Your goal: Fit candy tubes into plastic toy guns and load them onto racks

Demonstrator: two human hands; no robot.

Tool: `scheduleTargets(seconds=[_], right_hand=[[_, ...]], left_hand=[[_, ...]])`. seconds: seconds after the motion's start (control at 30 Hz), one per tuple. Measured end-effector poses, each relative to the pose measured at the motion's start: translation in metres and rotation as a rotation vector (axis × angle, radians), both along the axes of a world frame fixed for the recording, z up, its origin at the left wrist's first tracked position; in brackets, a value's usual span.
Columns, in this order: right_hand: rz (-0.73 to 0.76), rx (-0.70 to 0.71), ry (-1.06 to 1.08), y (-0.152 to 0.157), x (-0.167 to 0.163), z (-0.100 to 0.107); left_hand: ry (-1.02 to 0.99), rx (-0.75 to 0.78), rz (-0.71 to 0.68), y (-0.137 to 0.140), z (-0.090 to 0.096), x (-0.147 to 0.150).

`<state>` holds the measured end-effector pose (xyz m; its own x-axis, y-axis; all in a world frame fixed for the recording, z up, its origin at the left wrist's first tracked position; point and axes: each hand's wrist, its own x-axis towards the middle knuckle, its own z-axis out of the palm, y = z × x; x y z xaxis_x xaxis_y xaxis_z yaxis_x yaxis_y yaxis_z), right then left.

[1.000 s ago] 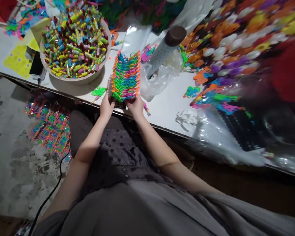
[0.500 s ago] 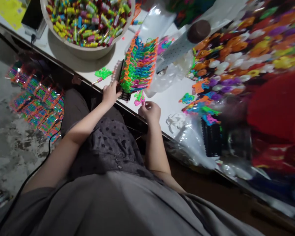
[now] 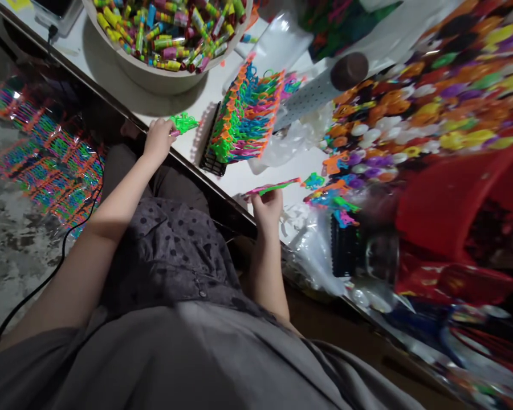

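Observation:
Pinched in my right hand (image 3: 267,209) is a thin pink-and-green plastic piece (image 3: 277,187) with an orange tip, held edge-on above the table. My left hand (image 3: 157,140) is at the table's front edge, fingers closed on a small pink stick (image 3: 174,132), mostly hidden by them. Right beside those fingertips lies a bright green plastic piece (image 3: 185,123). Between my hands, a black slotted rack (image 3: 214,165) holds a dense row of colourful plastic pieces (image 3: 248,117), upright and orange-tipped.
A round tub (image 3: 154,80) full of small labelled tubes stands at the back left. Clear bags and a dotted cylinder (image 3: 312,91) lie behind the rack. To the right are heaped colourful pieces (image 3: 385,125) and a red basin (image 3: 431,199). Bagged pieces (image 3: 47,154) are at left.
My left hand has left the rack and moved left to the pink stick. My right hand has lifted the pink-and-green piece from the table. The view has shifted slightly.

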<state>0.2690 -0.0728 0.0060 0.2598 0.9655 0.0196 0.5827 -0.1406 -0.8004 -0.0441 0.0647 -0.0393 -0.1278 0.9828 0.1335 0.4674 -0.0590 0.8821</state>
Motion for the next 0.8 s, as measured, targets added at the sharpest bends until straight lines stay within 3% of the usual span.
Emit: scheduleTargets(seconds=[0.13,0.33,0.5,0.63,0.8], right_hand=[[-0.109,0.1,0.264,0.029,-0.039,-0.016],[-0.176,0.056,0.215,0.056,-0.065,-0.034],[-0.185,0.077,0.233,0.061,-0.067,-0.039],[-0.15,0.124,0.234,0.06,-0.063,-0.042],[-0.069,0.088,0.033,0.057,-0.062,-0.04]], left_hand=[[0.003,0.016,-0.021,-0.007,0.0,-0.012],[-0.097,0.069,0.025,-0.061,0.031,-0.021],[-0.402,0.006,0.005,-0.097,0.031,-0.009],[-0.416,-0.018,-0.005,-0.104,0.024,0.004],[-0.323,0.037,0.027,-0.098,0.021,0.019]])
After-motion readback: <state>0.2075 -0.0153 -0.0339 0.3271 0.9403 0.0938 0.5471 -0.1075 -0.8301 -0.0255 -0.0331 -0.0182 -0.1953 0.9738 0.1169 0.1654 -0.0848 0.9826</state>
